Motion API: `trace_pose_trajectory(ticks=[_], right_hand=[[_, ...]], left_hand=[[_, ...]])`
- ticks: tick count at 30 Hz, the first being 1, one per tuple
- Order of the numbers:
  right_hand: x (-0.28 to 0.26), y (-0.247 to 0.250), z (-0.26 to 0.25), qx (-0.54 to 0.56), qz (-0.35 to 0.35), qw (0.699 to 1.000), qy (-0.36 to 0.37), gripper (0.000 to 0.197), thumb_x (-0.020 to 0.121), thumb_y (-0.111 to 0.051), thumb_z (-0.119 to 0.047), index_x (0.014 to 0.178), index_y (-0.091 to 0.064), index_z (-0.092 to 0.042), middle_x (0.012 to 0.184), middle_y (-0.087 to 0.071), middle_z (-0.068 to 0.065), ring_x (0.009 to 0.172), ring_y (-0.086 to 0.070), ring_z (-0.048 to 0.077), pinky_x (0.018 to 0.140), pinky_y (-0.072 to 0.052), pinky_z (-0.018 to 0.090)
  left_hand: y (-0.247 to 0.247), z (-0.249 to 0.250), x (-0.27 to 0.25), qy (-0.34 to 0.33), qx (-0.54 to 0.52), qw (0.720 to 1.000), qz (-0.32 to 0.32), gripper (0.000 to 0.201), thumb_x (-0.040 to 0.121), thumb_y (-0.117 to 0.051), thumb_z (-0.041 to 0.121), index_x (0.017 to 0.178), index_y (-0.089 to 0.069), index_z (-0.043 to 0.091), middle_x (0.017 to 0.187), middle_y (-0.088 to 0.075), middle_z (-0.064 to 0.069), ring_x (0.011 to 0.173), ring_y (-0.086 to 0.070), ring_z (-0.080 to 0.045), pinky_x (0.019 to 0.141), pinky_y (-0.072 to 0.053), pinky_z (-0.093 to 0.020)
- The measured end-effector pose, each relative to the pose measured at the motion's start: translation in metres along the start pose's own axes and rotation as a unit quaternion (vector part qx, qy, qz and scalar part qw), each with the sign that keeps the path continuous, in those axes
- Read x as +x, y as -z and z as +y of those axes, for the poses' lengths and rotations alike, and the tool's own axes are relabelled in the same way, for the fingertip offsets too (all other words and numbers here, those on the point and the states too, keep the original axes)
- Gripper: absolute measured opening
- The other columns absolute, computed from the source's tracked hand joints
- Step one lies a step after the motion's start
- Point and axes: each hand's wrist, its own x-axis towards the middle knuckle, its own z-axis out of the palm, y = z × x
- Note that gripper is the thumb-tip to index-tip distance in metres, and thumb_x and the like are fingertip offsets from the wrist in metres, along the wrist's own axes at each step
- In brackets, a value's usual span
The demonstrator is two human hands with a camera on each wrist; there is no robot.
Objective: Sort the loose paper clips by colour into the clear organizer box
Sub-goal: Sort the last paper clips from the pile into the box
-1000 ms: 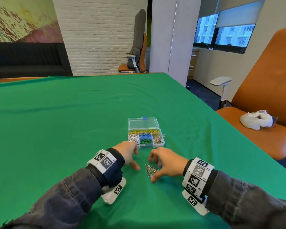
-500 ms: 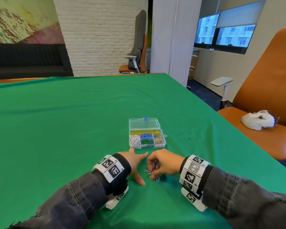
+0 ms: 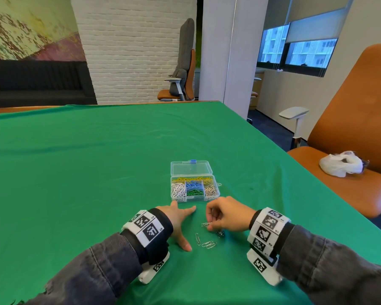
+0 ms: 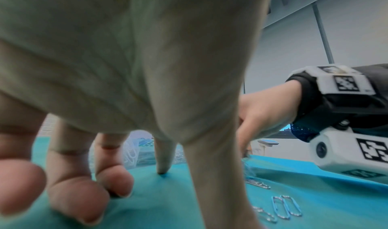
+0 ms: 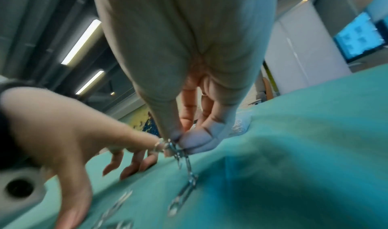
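The clear organizer box (image 3: 195, 199) stands open on the green table, its lid (image 3: 191, 167) folded back; compartments hold yellow, white, blue, green and silver clips. My right hand (image 3: 216, 222) is lifted just above the cloth and pinches a bunch of silver paper clips (image 3: 206, 224) between thumb and fingertips; in the right wrist view the silver paper clips (image 5: 184, 159) dangle in a string. A few loose silver clips (image 3: 205, 241) lie on the cloth below. My left hand (image 3: 180, 225) rests on the table with fingers spread, its fingertips (image 4: 113, 179) pressing the cloth, holding nothing.
The green cloth table (image 3: 97, 172) stretches far back and left. Its right edge runs close to my right arm. An orange chair (image 3: 350, 128) with a white plastic bag (image 3: 341, 165) on its seat stands beyond that edge.
My right hand closed on the clip pile and lifted, raising a bunch and leaving a few clips on the cloth. My left hand spread flat beside them.
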Motion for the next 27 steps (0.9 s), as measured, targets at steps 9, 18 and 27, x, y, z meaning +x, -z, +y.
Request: trace_pose_trajectory(ticks=[9, 18, 27], right_hand=[[0.041, 0.05, 0.008, 0.106, 0.196, 0.971, -0.088, 0.015, 0.077, -0.079, -0.013, 0.08, -0.064, -0.012, 0.068, -0.067, -0.004, 0.058, -0.062, 0.002, 0.052, -0.043, 0.008], [0.069, 0.042, 0.009, 0.046, 0.204, 0.967, -0.142, 0.014, 0.074, -0.081, -0.01, 0.074, -0.067, -0.007, 0.067, -0.063, -0.004, 0.066, -0.061, 0.009, 0.054, -0.043, 0.014], [0.062, 0.05, 0.003, 0.021, 0.203, 0.974, -0.098, 0.016, 0.076, -0.08, -0.02, 0.083, -0.073, -0.007, 0.077, -0.068, 0.0, 0.073, -0.061, 0.01, 0.064, -0.043, 0.016]], left_hand=[[0.001, -0.001, 0.0, -0.002, -0.003, 1.0, -0.007, 0.117, 0.067, -0.077, 0.06, 0.151, 0.003, 0.046, 0.16, 0.0, -0.016, 0.135, -0.041, -0.034, 0.107, -0.041, -0.044], [0.002, -0.001, -0.001, -0.005, -0.005, 1.0, -0.008, 0.116, 0.068, -0.077, 0.06, 0.151, 0.003, 0.045, 0.16, -0.001, -0.016, 0.135, -0.041, -0.033, 0.107, -0.04, -0.043], [0.003, -0.001, -0.003, -0.002, -0.004, 1.0, -0.012, 0.116, 0.068, -0.076, 0.06, 0.151, 0.004, 0.045, 0.16, 0.004, -0.016, 0.136, -0.04, -0.034, 0.107, -0.041, -0.044]])
